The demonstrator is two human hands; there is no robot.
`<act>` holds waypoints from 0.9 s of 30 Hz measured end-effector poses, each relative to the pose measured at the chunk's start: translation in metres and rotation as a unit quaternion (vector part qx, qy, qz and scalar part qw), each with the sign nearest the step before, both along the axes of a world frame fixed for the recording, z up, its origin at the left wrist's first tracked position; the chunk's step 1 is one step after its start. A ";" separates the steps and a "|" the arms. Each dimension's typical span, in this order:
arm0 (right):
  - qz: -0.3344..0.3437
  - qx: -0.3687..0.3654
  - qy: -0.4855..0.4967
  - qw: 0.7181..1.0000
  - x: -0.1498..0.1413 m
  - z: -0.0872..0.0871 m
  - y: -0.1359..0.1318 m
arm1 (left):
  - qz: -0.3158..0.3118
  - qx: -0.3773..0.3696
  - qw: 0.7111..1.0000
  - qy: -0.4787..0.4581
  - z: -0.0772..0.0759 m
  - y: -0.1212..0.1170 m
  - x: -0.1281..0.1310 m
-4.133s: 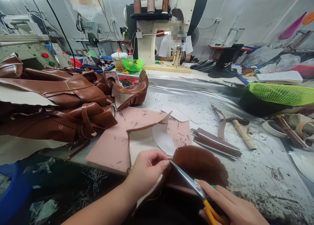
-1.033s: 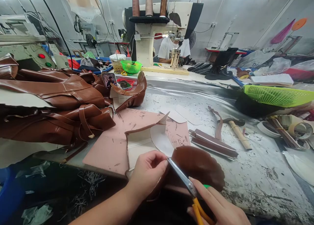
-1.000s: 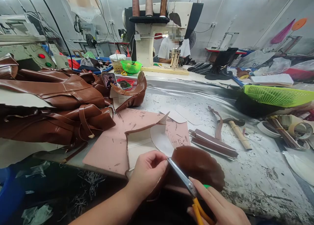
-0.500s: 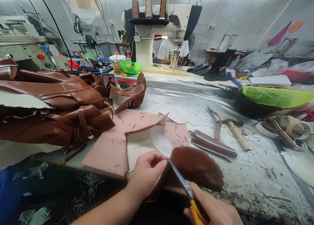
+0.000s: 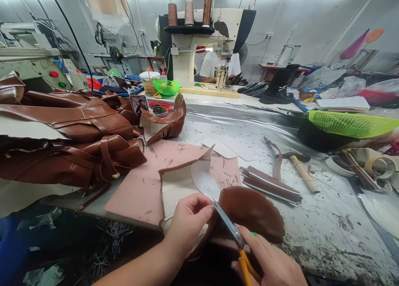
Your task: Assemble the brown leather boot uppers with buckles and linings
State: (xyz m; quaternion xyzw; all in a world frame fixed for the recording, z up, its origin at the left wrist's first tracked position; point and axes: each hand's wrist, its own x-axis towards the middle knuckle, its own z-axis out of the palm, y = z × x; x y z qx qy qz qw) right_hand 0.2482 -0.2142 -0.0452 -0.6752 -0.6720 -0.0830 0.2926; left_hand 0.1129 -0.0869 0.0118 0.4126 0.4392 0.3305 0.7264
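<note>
A brown leather boot upper (image 5: 251, 211) with a pale lining lies at the table's near edge, partly over a pink board (image 5: 134, 194). My left hand (image 5: 191, 219) pinches the upper's edge between thumb and fingertips. Scissors (image 5: 229, 223) with orange handles are gripped in my right hand (image 5: 268, 257). Their blades look nearly closed, and the tips meet the edge right beside my left fingertips. What lies exactly at the tips is too small to make out. A bit of green shows by my right fingers. The lower part of the upper hangs in shadow below the table edge.
Brown boot uppers (image 5: 71, 124) are heaped at the left. Brown strips (image 5: 269, 184), a hammer (image 5: 304, 173) and a green basket (image 5: 352, 124) lie to the right. A sewing machine (image 5: 183, 61) stands at the back, with a person (image 5: 207, 65) behind it.
The scissors' blades have drawn closer together and their handles have swung slightly left with my right hand. My left hand keeps its pinch. The whole view has shifted slightly.
</note>
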 end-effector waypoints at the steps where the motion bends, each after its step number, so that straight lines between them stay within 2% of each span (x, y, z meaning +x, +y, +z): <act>1: -0.001 -0.001 -0.004 1.000 0.000 0.000 0.000 | 0.002 0.003 1.000 0.002 0.000 0.000 0.000; 7: -0.006 0.006 -0.023 1.000 0.001 0.002 0.000 | 0.003 0.021 1.000 0.007 -0.001 0.000 -0.002; 13: -0.009 0.006 0.001 1.000 -0.002 0.000 0.001 | 0.002 -0.004 1.000 -0.012 0.000 -0.001 -0.001; 20: -0.007 0.005 0.018 1.000 -0.003 -0.004 0.002 | 0.004 0.000 1.000 -0.011 -0.002 0.000 0.001; 27: 0.024 0.031 0.070 0.997 -0.005 -0.010 0.003 | 0.008 -0.003 1.000 -0.010 -0.002 -0.001 0.001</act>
